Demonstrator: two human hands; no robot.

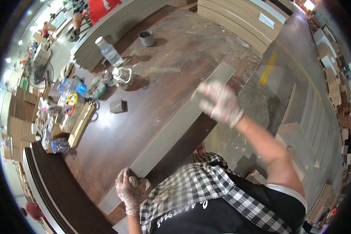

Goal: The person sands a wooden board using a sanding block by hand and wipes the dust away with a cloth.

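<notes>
A long, narrow grey board (171, 128) lies slantwise across the brown worktable (152, 105), from the lower left to the upper right. My left hand (130, 189), in a white glove with reddish marks, grips the board near its lower end, fingers bent over it. A dark patch shows between those fingers and the thumb; whether it is shadow or an object, I cannot tell. Over the board's upper part is my right hand (221, 102), gloved alike and blurred by motion. Its fingers and thumb stand apart, with nothing visible between them. Whether it touches the board is unclear.
A small dark block (118, 106), a grey cup (147, 38), a clear bottle (109, 52) and a handled jar (123, 77) stand on the table. Boards are stacked at its far edge (238, 19) and lower left (54, 191). Yellow-handled scissors (71, 102) sit among clutter leftward.
</notes>
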